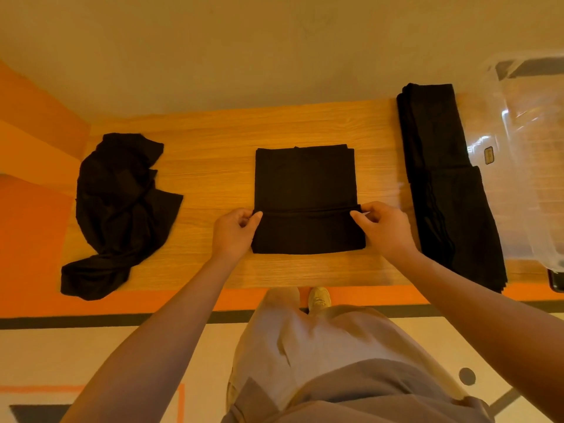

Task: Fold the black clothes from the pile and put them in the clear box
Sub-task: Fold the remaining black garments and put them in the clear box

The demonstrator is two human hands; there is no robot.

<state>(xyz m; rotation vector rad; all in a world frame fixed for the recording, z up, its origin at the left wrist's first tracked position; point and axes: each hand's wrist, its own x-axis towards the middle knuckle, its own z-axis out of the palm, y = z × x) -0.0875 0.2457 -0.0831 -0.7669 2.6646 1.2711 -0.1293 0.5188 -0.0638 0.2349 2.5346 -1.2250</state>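
As hands (308, 227) pinch folded black garment (305, 190), pile (119, 209) left

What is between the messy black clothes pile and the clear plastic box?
In the head view: bare wooden table, the black garment being folded under both hands, then the stack of folded black clothes.

The clear box (531, 166) is running off the right edge, its far side unseen; a dark object (557, 280) there is staying unidentifiable.
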